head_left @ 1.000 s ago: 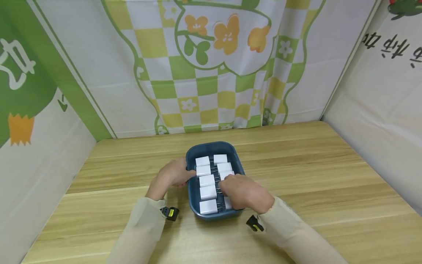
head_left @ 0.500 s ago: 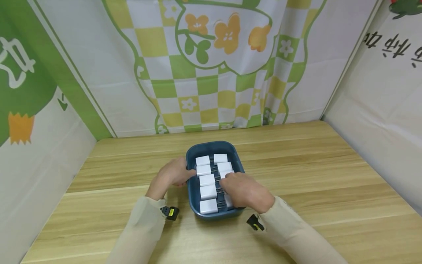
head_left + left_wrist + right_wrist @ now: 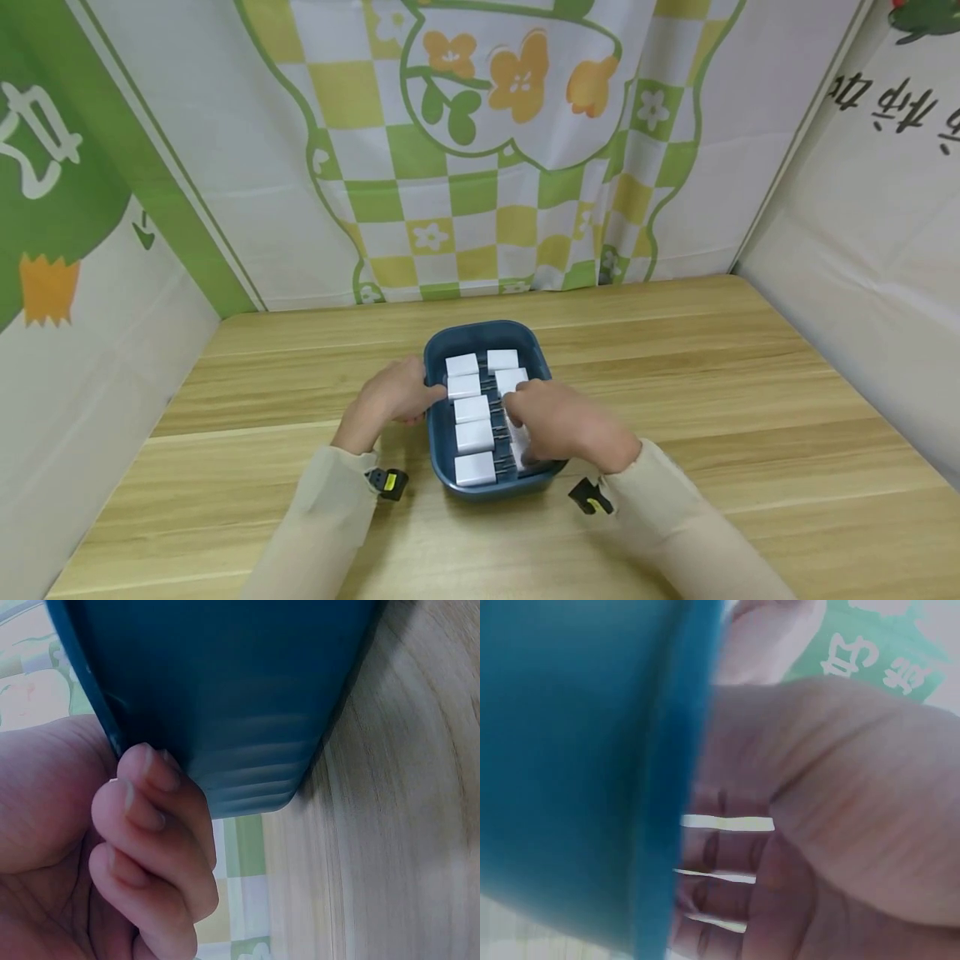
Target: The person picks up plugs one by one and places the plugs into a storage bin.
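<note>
A dark blue plastic bin point(image 3: 487, 493) stands on the table. It holds white plug chargers in two columns, such as this left-column charger point(image 3: 474, 436), with metal prongs toward the middle. My left hand point(image 3: 393, 392) grips the bin's left rim, thumb over the edge and fingers curled against the outer wall, as the left wrist view shows. My right hand point(image 3: 570, 425) reaches over the right rim, fingers spread above the right-column chargers point(image 3: 519, 450) and partly hiding them. In the right wrist view the bin wall point(image 3: 585, 765) hides its fingertips.
The wooden table point(image 3: 675, 358) extends around the bin on all sides. A patterned curtain point(image 3: 465, 208) hangs behind the table's back edge. White printed cloth walls point(image 3: 862, 250) stand at both sides. A black wrist device point(image 3: 588, 497) sits at the right cuff.
My right hand has shifted slightly right and up, its fingers spreading, uncovering more of the near right-column chargers. These now line up more evenly. My left hand and the bin stay in place.
</note>
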Demonstrator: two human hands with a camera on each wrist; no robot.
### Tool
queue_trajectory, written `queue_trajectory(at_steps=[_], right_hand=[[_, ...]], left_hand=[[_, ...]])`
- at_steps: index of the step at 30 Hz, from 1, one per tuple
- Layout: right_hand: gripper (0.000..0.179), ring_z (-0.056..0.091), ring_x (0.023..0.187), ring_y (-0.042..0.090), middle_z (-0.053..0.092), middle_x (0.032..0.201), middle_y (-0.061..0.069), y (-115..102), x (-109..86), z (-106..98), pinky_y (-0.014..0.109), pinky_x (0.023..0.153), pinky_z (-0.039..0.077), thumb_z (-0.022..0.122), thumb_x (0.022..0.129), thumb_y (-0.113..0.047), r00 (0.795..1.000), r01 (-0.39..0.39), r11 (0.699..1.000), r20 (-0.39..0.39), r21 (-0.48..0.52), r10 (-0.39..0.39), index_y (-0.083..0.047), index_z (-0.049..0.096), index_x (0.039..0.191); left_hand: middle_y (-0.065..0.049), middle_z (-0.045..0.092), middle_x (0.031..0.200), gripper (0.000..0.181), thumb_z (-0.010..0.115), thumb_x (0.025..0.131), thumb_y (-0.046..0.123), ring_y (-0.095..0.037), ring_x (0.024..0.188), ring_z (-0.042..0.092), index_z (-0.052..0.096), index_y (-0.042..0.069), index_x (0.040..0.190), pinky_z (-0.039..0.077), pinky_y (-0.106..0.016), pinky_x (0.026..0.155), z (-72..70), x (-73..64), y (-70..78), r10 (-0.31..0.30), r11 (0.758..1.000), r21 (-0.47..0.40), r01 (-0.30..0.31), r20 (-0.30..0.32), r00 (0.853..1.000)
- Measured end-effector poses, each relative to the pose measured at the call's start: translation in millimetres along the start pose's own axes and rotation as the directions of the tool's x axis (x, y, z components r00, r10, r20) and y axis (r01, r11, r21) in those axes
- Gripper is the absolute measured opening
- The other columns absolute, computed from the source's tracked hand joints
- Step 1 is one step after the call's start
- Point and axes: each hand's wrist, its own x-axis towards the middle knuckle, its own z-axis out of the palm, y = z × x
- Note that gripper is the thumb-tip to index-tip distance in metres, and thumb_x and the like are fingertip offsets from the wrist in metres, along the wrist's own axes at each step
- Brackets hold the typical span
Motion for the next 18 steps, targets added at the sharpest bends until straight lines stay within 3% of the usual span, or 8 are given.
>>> queue_trajectory(at_steps=[3,8,12,13,15,18], right_hand=[[0.035,0.058,0.092,0.019,0.063,0.107,0.004,5,0.8,-3,0.037,0.083,0.052,0.085,0.084,-0.025,0.999,-0.004,0.999,-0.035,0.044,0.006,-0.009,0.067,0.109],[0.038,0.059,0.096,0.021,0.062,0.119,0.011,13,4.5,-6,0.038,0.086,0.052,0.073,0.095,-0.023,0.995,0.030,0.988,-0.098,0.153,-0.015,-0.004,0.062,0.125],[0.044,0.060,0.110,0.029,0.056,0.132,0.022,20,9.2,-7,0.044,0.093,0.051,0.063,0.101,-0.016,0.982,0.079,0.952,-0.186,0.296,-0.024,0.004,0.049,0.138],[0.046,0.058,0.115,0.032,0.054,0.136,0.024,22,10.8,-7,0.046,0.096,0.049,0.061,0.102,-0.014,0.978,0.091,0.937,-0.206,0.338,-0.021,0.005,0.045,0.141],[0.050,0.053,0.126,0.038,0.048,0.142,0.029,25,14.7,-6,0.050,0.102,0.045,0.055,0.104,-0.013,0.973,0.109,0.899,-0.233,0.424,-0.008,0.008,0.038,0.146],[0.053,0.042,0.138,0.042,0.040,0.151,0.030,27,20.5,-5,0.054,0.109,0.038,0.048,0.108,-0.017,0.975,0.094,0.812,-0.220,0.576,0.043,0.008,0.031,0.151]], left_hand=[[-0.006,0.062,0.057,0.035,0.064,0.097,0.030,-0.014,0.046,0.051,0.064,0.006,0.072,0.034,-0.025,0.046,-0.7,-0.2,0.1,-0.001,1.000,0.000,0.001,0.003,1.000],[-0.004,0.060,0.058,0.038,0.065,0.097,0.037,-0.016,0.050,0.055,0.062,0.008,0.072,0.034,-0.026,0.046,-4.0,-2.4,1.7,-0.031,0.999,0.014,0.031,-0.017,0.999],[0.002,0.047,0.053,0.051,0.066,0.096,0.047,-0.015,0.047,0.049,0.052,0.012,0.061,0.030,-0.025,0.044,-5.5,-6.5,5.8,-0.049,0.999,0.003,0.050,-0.143,0.988],[0.002,0.044,0.051,0.054,0.065,0.096,0.048,-0.014,0.046,0.046,0.050,0.013,0.058,0.029,-0.025,0.043,-5.4,-7.5,7.4,-0.047,0.999,-0.009,0.046,-0.189,0.981],[0.002,0.041,0.052,0.055,0.063,0.098,0.043,-0.014,0.044,0.042,0.048,0.011,0.056,0.028,-0.026,0.042,-4.7,-8.4,10.8,-0.017,1.000,-0.030,0.009,-0.307,0.951],[-0.005,0.058,0.066,0.039,0.060,0.101,0.030,-0.019,0.057,0.055,0.065,0.003,0.074,0.043,-0.030,0.049,-3.4,-8.7,16.5,0.068,0.990,-0.081,-0.112,-0.424,0.903]])
